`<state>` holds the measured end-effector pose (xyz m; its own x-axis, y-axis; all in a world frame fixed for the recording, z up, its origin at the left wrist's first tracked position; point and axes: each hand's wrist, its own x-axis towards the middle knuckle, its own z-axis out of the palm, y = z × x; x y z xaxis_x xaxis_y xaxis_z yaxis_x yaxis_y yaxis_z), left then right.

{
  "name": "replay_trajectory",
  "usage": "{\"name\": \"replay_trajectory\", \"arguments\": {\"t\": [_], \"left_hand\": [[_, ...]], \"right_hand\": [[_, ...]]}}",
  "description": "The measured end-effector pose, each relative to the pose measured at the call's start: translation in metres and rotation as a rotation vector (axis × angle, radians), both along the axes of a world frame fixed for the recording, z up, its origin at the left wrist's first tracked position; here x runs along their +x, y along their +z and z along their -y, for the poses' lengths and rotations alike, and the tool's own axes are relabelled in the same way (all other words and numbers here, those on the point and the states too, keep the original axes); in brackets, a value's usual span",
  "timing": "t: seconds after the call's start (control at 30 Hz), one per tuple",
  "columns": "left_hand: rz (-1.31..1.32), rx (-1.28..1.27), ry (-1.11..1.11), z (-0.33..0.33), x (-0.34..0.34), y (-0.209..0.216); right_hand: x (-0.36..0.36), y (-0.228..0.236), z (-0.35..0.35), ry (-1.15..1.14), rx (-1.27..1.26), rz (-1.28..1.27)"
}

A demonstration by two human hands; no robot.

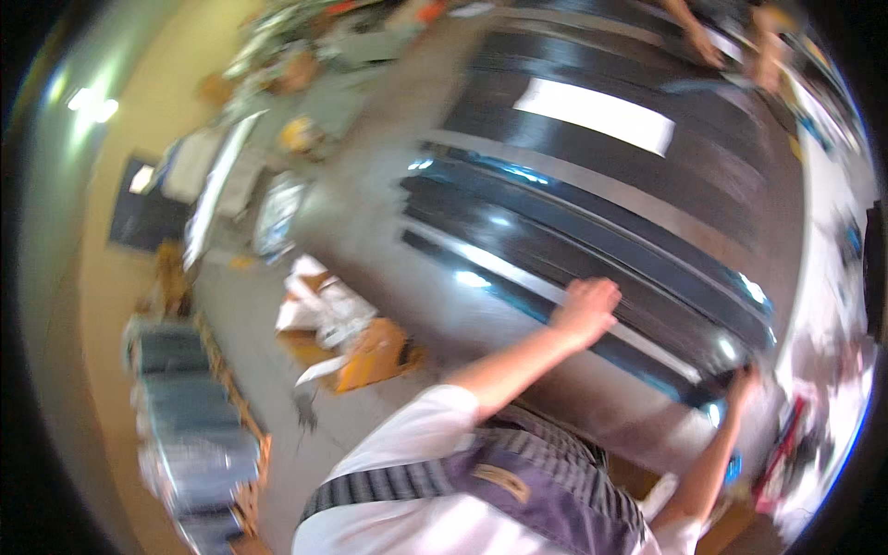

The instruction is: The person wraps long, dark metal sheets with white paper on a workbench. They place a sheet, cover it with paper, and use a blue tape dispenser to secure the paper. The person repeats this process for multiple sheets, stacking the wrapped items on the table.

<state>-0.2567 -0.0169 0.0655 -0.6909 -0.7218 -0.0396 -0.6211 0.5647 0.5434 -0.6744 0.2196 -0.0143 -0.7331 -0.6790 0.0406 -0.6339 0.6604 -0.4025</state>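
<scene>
Black glossy panel point(518, 242) w/ a pale band point(657, 353) lies right under the L hand point(587, 313); fingers look curled & bunched over the band abt midway along, can't tell if they pinch anything. R hand point(743, 384) is at the panel's right end; blur & the hand itself hide its fingertips, so can't tell apart or clamped. Panel lies flat on the table point(356, 203), long axis diagonal, upper L to lower R, near end by the R hand; far edges smeared, hard to separate from the dark strips next to it. Further out, a white sheet point(597, 116), then a co-worker's hand point(708, 51), arm cut off at top; open carton point(375, 356) on floor to the L, contents unclear
</scene>
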Motion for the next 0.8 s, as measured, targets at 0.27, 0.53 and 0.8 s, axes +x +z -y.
{"name": "replay_trajectory", "arguments": {"t": [0.27,0.53,0.8], "left_hand": [[0.024,-0.051,0.052,-0.018,0.005,-0.032],[-0.608,0.683,0.218,-0.028,-0.003,-0.034],[-1.605,1.301,0.679,0.027,0.034,0.005]], "right_hand": [[-0.056,-0.024,-0.005,-0.376,-0.515,0.401],[-0.009,0.130,-0.011,-0.074,-0.449,0.297],[0.004,0.182,-0.102,-0.036,-0.451,0.257]]}}
